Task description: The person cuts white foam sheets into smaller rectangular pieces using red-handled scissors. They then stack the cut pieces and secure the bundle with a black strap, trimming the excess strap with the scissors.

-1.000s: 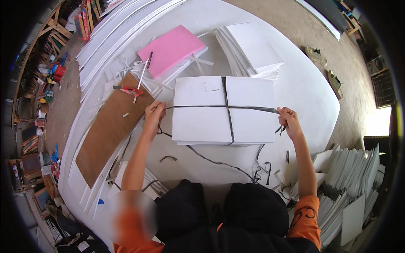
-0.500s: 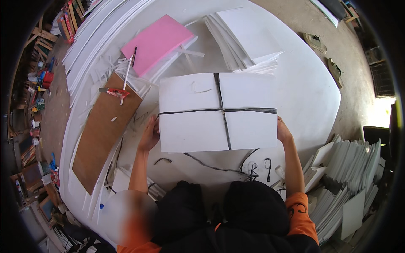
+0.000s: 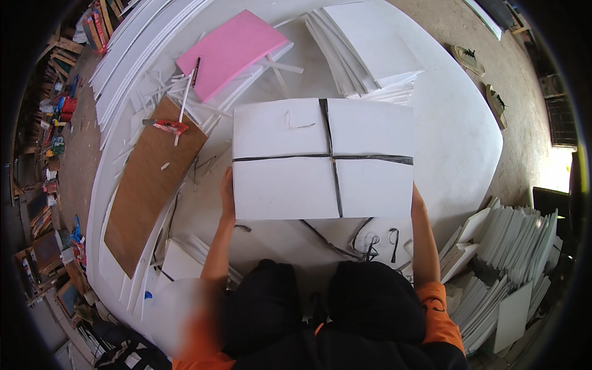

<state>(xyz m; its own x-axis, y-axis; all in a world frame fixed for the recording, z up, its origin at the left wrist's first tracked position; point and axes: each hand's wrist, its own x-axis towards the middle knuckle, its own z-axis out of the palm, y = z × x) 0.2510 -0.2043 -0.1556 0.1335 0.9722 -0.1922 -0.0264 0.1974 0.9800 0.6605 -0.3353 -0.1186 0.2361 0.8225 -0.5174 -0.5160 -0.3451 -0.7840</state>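
A rectangular bundle of white boards [image 3: 280, 188] is held out in front of me. Black strapping [image 3: 330, 126] crosses over its top in both directions. My left hand [image 3: 227, 196] grips the bundle's left side, with its fingertips hidden under the edge. On the opposite side my right hand [image 3: 418, 200] holds the right edge, its fingers mostly out of sight behind the boards. A thin curled scrap [image 3: 301, 126] lies on the top face. Loose black strap [image 3: 324, 239] trails on the white surface between the bundle and my knees.
A pink board [image 3: 237, 52] and a stack of white boards [image 3: 376, 43] lie beyond the bundle. At left, a red utility knife [image 3: 168, 126] rests on a brown board [image 3: 151, 185]. Many white pieces [image 3: 515, 246] are piled at right. Shoes [image 3: 467, 60] stand on the floor.
The bundle has shifted slightly away and to the right and looks a little larger. Both hands have moved with it, keeping their hold on its sides.
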